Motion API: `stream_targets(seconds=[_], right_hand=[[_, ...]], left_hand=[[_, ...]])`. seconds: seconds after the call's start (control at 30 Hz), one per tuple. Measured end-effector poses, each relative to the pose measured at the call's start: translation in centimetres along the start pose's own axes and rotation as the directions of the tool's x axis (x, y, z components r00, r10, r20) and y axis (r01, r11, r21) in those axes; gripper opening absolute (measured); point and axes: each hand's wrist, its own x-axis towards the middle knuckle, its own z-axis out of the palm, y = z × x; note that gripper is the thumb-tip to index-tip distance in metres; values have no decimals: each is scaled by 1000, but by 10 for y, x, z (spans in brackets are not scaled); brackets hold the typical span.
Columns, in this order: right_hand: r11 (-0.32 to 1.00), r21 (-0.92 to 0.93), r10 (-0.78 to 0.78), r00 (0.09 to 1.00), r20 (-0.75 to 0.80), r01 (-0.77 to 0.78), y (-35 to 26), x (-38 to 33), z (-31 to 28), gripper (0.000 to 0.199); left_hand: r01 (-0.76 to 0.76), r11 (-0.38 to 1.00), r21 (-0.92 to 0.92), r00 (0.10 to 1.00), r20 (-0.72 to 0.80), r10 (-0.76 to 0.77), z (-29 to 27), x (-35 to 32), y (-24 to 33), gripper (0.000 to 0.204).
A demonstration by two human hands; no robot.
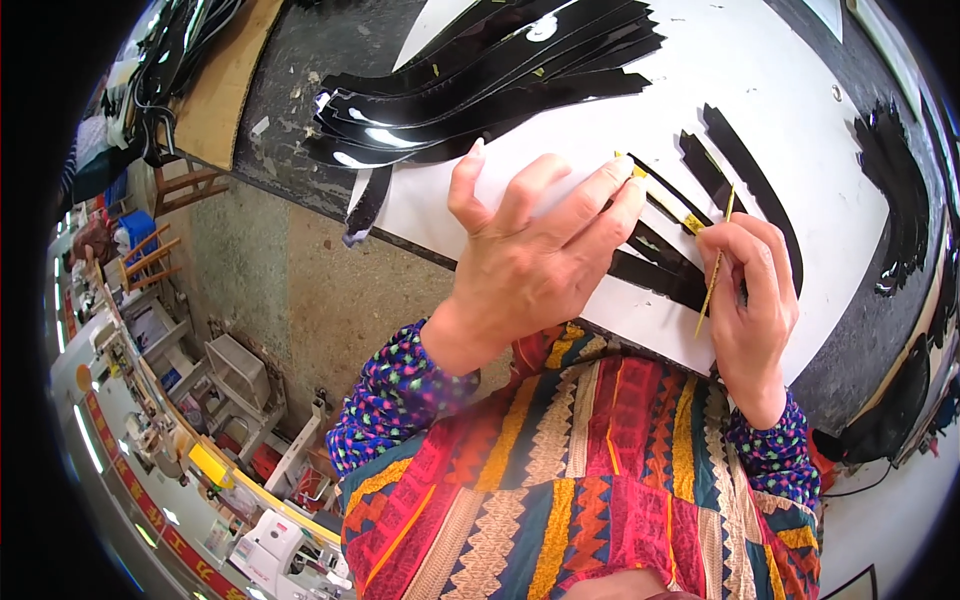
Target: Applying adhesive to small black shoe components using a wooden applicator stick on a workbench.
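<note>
My left hand [535, 255] rests on a white board [800, 120], fingers pressing down on a curved black strip [660, 275] with a yellow glued edge. A thin yellowish stick [716, 262] stands pinched in the fingers of my right hand [752, 300], its tip touching the strip's yellow band [690, 222]. More single black strips [745, 165] lie on the board just beyond my right hand. A fanned pile of several glossy black curved strips [480, 85] lies at the board's far left.
The board sits on a dark worn workbench [300, 80]. More black strips [905, 200] are stacked at the right edge. A cardboard sheet [225, 90] lies at the bench's left. Machines and stools [240, 370] stand on the floor below.
</note>
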Motion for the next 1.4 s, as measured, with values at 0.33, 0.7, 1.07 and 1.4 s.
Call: stream_targets(seconds=[0.33,0.7,1.07,1.4], right_hand=[[999,21,-34,999,-40,35,6,-1,2,34],[997,-56,-55,996,-65,51,-5,9,-6,20],[856,489,110,983,145,-168,-1,33,18,21],[938,346,-46,995,90,12,1,32,21,17]], left_hand=[[-24,1000,5,999,36,24,3,0,1,36],[-26,1000,-16,1000,-1,26,7,-1,-1,40],[-4,1000,-7,996,-89,4,11,-2,4,34],[-2,1000,-17,997,-73,1,8,-4,6,37]])
